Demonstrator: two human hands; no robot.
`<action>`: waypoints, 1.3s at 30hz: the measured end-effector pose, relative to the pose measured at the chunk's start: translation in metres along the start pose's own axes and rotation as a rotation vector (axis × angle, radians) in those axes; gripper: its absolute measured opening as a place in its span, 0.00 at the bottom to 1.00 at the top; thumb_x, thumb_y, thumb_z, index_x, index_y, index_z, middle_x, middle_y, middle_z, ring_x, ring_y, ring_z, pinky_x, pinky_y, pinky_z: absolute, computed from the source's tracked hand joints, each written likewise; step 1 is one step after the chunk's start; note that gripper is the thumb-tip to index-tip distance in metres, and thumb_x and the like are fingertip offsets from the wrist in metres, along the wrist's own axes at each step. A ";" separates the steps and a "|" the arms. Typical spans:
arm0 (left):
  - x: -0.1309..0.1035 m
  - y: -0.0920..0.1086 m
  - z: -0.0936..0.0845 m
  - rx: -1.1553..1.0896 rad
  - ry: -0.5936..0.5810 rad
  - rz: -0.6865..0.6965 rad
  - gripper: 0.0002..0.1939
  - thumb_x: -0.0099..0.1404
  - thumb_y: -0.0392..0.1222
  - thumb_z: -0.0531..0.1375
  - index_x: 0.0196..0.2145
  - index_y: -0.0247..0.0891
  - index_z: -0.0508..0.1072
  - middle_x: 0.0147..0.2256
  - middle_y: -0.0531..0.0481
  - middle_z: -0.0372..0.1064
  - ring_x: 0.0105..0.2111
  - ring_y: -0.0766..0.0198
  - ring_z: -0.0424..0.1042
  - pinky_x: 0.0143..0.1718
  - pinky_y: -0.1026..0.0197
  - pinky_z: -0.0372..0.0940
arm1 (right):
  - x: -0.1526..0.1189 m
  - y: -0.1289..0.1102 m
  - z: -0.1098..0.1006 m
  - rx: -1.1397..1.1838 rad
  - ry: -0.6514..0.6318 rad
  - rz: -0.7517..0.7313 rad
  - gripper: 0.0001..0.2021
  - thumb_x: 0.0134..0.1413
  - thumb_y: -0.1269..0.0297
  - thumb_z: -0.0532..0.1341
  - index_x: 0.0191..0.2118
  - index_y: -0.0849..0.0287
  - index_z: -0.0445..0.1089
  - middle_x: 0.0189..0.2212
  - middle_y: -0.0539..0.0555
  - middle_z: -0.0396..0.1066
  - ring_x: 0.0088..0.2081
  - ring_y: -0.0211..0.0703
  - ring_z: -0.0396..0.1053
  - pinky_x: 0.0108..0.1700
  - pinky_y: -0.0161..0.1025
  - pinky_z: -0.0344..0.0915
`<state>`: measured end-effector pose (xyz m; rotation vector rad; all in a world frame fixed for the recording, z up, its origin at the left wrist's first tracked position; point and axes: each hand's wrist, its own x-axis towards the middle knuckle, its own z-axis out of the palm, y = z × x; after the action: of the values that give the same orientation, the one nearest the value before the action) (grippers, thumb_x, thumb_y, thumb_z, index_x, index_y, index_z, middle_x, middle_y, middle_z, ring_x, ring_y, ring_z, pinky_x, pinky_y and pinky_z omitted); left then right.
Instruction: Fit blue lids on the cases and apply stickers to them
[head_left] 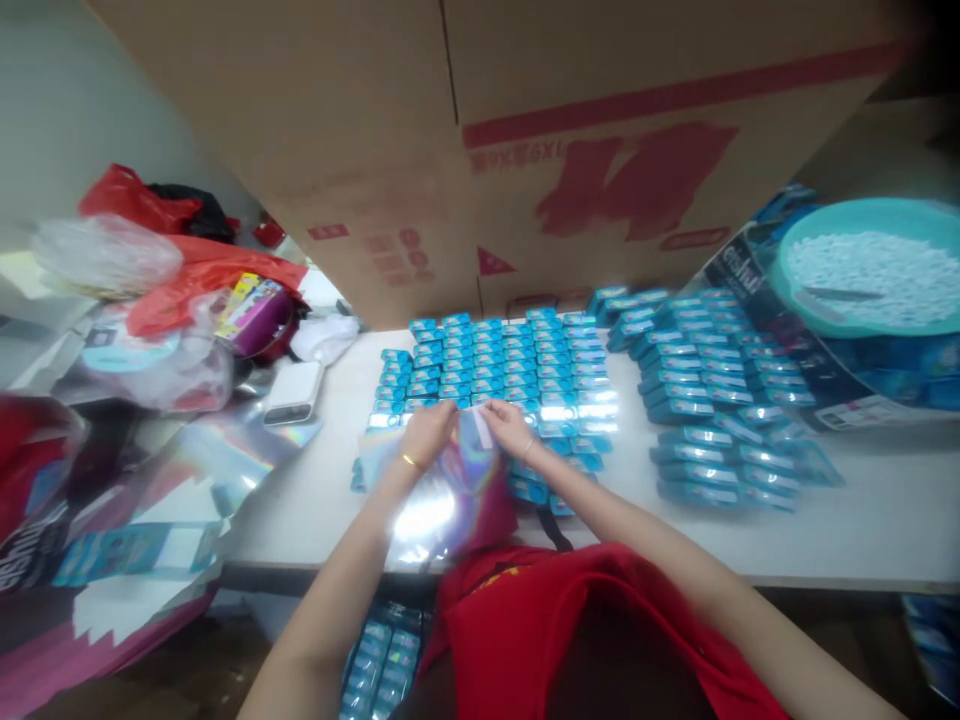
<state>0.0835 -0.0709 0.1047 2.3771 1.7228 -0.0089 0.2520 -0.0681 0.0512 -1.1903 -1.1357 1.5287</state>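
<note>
Both hands pinch the top edge of a shiny, iridescent plastic bag, which hangs down toward the red apron. My left hand is closed on its left side. Close beside it, my right hand is closed on the right side, near a pale strip. What the bag holds, if anything, I cannot make out through the glare. Behind it, rows of small blue packets lie packed side by side on the white table. The bag hides some of the nearest packets.
A large cardboard box stands behind the rows. More blue packets are stacked at right, beside a turquoise basin of small white pieces. At left are a white device, red bags and iridescent sheets. Packets sit below the table.
</note>
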 end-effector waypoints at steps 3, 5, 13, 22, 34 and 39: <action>0.016 -0.005 0.021 0.010 0.068 0.035 0.15 0.71 0.44 0.48 0.48 0.39 0.70 0.42 0.42 0.72 0.43 0.55 0.69 0.43 0.55 0.59 | 0.025 0.018 0.000 0.019 0.015 0.019 0.20 0.42 0.42 0.60 0.23 0.57 0.63 0.19 0.46 0.60 0.23 0.36 0.57 0.26 0.35 0.55; 0.028 -0.009 0.031 0.002 0.111 0.067 0.16 0.70 0.43 0.49 0.50 0.41 0.70 0.46 0.42 0.71 0.46 0.54 0.67 0.45 0.53 0.58 | 0.041 0.026 -0.001 0.026 0.020 0.036 0.20 0.42 0.43 0.59 0.25 0.57 0.65 0.19 0.46 0.62 0.23 0.37 0.58 0.27 0.35 0.56; 0.078 -0.021 0.060 -0.029 0.215 0.108 0.14 0.69 0.39 0.51 0.46 0.40 0.73 0.49 0.40 0.69 0.47 0.52 0.65 0.43 0.51 0.57 | 0.096 0.051 -0.006 -0.023 0.122 0.078 0.17 0.46 0.45 0.57 0.25 0.56 0.61 0.19 0.45 0.58 0.24 0.37 0.56 0.27 0.35 0.56; 0.072 -0.005 0.063 -0.283 0.333 0.104 0.08 0.67 0.39 0.54 0.31 0.37 0.70 0.32 0.45 0.71 0.34 0.58 0.69 0.38 0.56 0.60 | 0.135 0.068 -0.014 -0.154 0.188 0.116 0.13 0.53 0.52 0.54 0.25 0.55 0.60 0.21 0.46 0.60 0.28 0.38 0.60 0.33 0.36 0.61; 0.038 0.125 0.042 -1.545 0.351 -0.642 0.13 0.51 0.43 0.68 0.28 0.38 0.66 0.22 0.57 0.67 0.26 0.69 0.70 0.32 0.65 0.64 | -0.028 0.008 -0.118 0.021 0.179 0.143 0.35 0.56 0.33 0.43 0.41 0.57 0.74 0.36 0.57 0.75 0.40 0.47 0.72 0.43 0.45 0.67; 0.022 0.188 0.081 -1.594 0.180 -0.682 0.13 0.50 0.43 0.68 0.26 0.37 0.68 0.22 0.57 0.67 0.25 0.70 0.67 0.30 0.66 0.61 | -0.105 0.002 -0.154 -0.037 0.384 0.183 0.19 0.46 0.45 0.65 0.31 0.57 0.70 0.27 0.50 0.72 0.32 0.42 0.69 0.41 0.41 0.66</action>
<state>0.2768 -0.1197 0.0532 0.6345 1.4639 1.0263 0.4208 -0.1474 0.0491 -1.5686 -0.8203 1.3366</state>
